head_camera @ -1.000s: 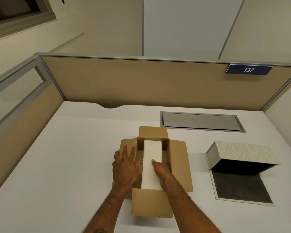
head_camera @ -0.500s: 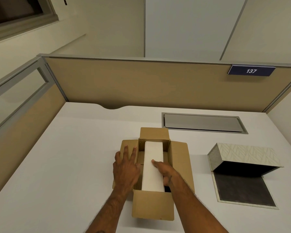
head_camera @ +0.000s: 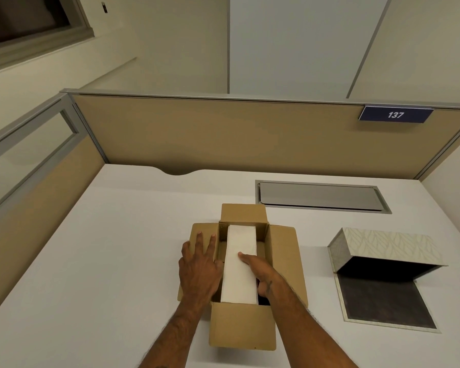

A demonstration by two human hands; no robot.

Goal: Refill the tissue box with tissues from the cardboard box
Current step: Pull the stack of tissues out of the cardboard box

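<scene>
An open brown cardboard box [head_camera: 284,261] sits on the white desk in front of me, all flaps folded out. A long white stack of tissues [head_camera: 241,244] stands inside it. My left hand [head_camera: 198,266] lies flat with spread fingers on the box's left flap and rim. My right hand [head_camera: 262,274] grips the stack's right side, thumb on top, fingers down in the gap beside it. To the right lies the tissue box [head_camera: 385,248], a pale leaf-patterned cover hinged open over its dark base panel [head_camera: 385,304].
A grey metal cable hatch [head_camera: 320,196] is set into the desk behind the boxes. Tan partition walls [head_camera: 223,134] close the desk at the back and left; a blue "137" sign [head_camera: 395,115] hangs on the back one.
My right hand has slid from the top of the tissue stack down its right side into the box. The left hand stays on the flap. The view has shifted slightly.
</scene>
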